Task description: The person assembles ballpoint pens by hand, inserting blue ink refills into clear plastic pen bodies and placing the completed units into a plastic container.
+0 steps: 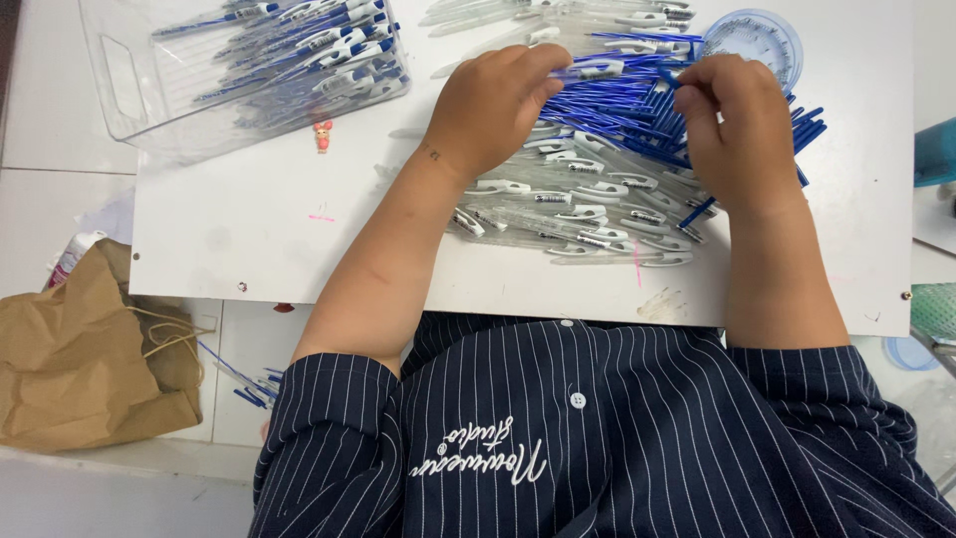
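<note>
Currently the left hand (493, 105) is pinching a clear pen barrel (597, 70) while right hand (737, 125) fingers are closing on a blue refill (665, 76) above the refill pile (637, 110). Best to be keeping the barrel level and feeding the tip straight. White board (249, 219) is carrying everything; clear bin (249, 70) far left, paper bag (90, 349) on the floor.

Single head view, worn on person's head, looks steeply down and forward over own chest. Close range: striped shirt (597, 438) fills bottom, both forearms run up centre. White board (249, 229) spans middle, near edge crosses frame just above shirt, far edge cut off at top. Floor and paper bag (90, 349) show past board's left edge.
</note>
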